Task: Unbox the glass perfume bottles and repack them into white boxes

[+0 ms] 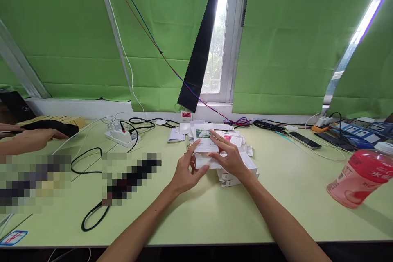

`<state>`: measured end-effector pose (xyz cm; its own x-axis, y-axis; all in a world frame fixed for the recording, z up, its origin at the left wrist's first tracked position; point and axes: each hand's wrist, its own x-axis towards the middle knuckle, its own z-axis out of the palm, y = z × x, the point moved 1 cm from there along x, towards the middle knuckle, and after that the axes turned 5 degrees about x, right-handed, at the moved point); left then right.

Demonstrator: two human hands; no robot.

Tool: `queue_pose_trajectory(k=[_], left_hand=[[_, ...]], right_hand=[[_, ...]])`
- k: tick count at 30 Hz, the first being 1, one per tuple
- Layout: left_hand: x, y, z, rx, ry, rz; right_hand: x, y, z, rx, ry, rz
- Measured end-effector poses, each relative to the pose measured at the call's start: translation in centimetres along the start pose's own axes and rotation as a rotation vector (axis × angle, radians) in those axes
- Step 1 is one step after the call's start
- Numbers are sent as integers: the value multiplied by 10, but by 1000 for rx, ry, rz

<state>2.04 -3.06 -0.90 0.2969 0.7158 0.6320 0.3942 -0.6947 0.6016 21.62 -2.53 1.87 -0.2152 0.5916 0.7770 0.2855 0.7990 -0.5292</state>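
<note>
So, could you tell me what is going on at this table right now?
A person holds a small white card with a flower picture in both hands, the left hand at its lower edge and the right hand across it, above a stack of similar cards on the green table. Another person's hand rests at the far left.

Card (205, 141): thin matt white paper, printed photo looking slightly glossy. Table (215, 213): smooth pale-green laminate, showing a matt finish. Bottle (359, 178): glossy clear plastic; curtain (76, 28): matt green cloth.
</note>
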Motion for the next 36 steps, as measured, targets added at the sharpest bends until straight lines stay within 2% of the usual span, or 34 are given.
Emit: queue_pose_trajectory(k=[13,29,36], left_hand=[[1,-7,1,21,42,-2],[4,-3,-1,-25,138,-68],[3,0,0,-4,137,-87]], right_hand=[[0,0,0,-15,-12,-1],[-5,-6,6,-18,-108,-42],[-7,-5,7,-22,-90,-47]])
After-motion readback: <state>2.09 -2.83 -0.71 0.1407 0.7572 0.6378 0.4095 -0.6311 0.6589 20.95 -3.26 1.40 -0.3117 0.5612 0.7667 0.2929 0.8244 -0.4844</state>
